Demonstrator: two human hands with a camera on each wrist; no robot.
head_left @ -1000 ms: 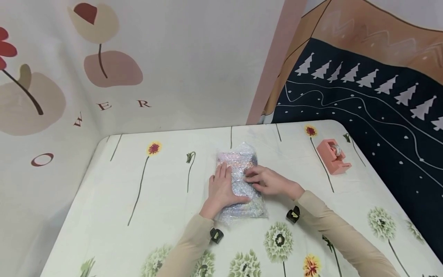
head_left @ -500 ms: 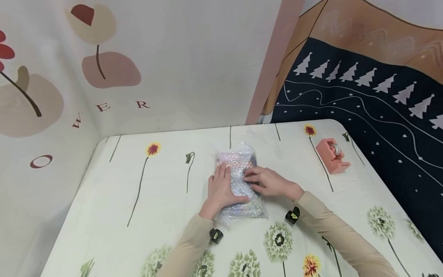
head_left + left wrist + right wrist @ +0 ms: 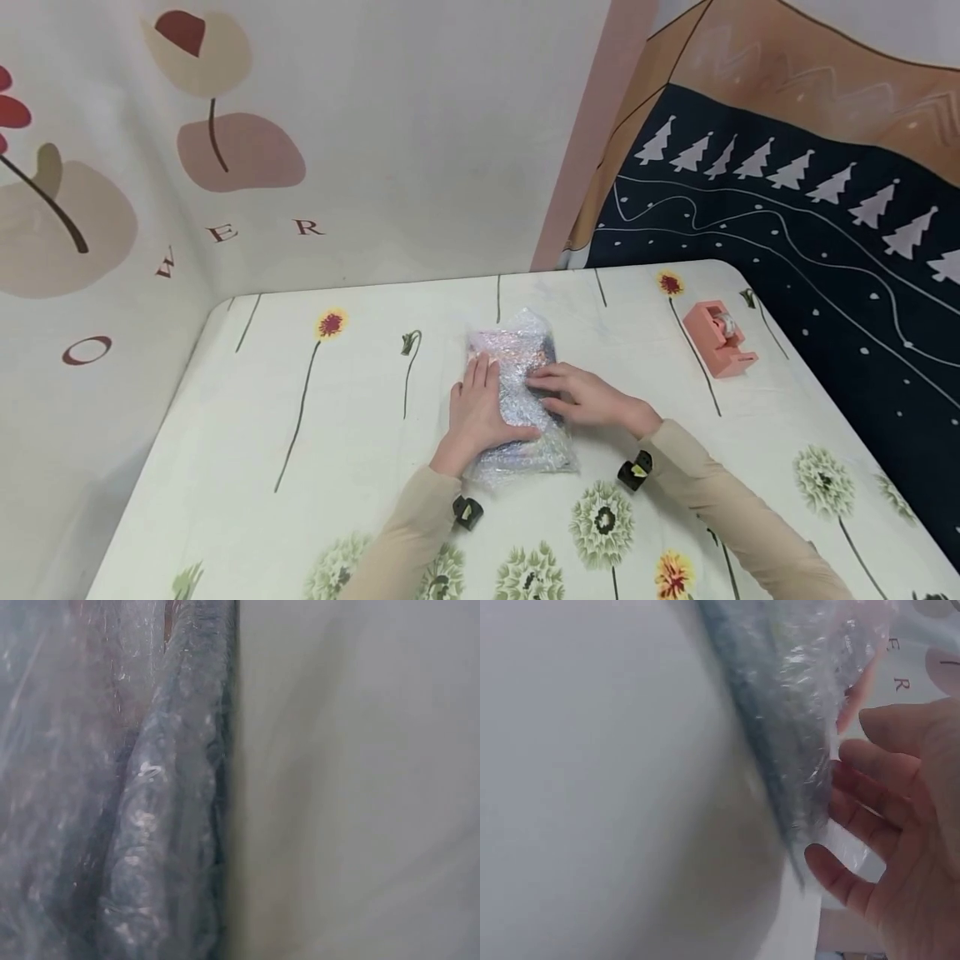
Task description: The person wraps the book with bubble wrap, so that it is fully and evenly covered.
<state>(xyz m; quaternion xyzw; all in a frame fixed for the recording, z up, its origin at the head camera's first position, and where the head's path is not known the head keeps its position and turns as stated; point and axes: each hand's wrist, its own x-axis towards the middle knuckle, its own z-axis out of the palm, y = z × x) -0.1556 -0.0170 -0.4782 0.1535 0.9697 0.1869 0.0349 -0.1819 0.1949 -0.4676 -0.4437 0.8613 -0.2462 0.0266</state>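
Note:
A flat package in bubble wrap lies on the table, its colourful contents blurred by the clear plastic. My left hand rests on its left part, fingers straight and thumb stretched across the lower half. At the right side, my right hand touches the wrap with relaxed, slightly bent fingers. In the right wrist view those fingertips lie along the bubble wrap. The left wrist view has only the package's wrapped side and the pale cloth; the left hand is out of that view.
A pink tape dispenser with a roll of clear tape stands at the table's right rear. A flower-printed cloth covers the table. Printed curtains hang behind it and to its right. Small black cameras sit at the wrists.
Both hands stay in nearly the same place on the bubble-wrapped package. The whole head view has shifted very slightly.

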